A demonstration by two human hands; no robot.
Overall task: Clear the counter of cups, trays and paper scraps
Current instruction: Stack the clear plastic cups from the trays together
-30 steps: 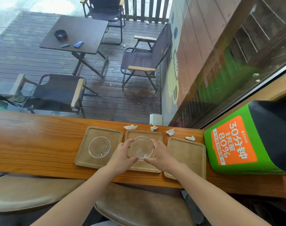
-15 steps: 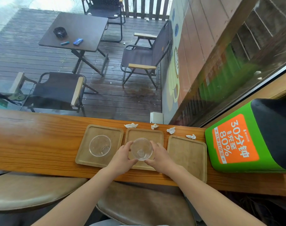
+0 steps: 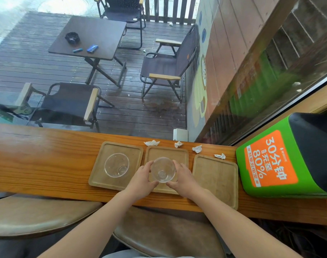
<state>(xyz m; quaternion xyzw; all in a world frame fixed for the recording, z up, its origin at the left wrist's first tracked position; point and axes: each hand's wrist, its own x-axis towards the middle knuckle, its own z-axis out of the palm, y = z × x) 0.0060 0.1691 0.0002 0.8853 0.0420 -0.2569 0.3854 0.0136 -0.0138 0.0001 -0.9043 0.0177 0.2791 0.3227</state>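
Three wooden trays lie side by side on the wooden counter (image 3: 38,164): a left tray (image 3: 136,151), a middle tray (image 3: 166,152) and a right tray (image 3: 216,175). A clear plastic cup (image 3: 116,165) stands on the left tray. A second clear cup (image 3: 163,172) is over the middle tray, held between my left hand (image 3: 141,180) and my right hand (image 3: 183,178). Several crumpled paper scraps lie along the counter's far edge, among them one (image 3: 151,143) behind the left tray, one (image 3: 197,148) further right and one (image 3: 220,156) by the green box.
A green and black box with an orange label (image 3: 270,159) stands on the counter at the right, close to the right tray. Padded stools (image 3: 38,215) sit below the counter's near edge. A window behind the counter looks onto a deck with chairs and a table.
Both hands have kept their grip on the clear cup over the middle tray. The cup has tipped slightly, its mouth facing me more. Nothing else on the counter moved.
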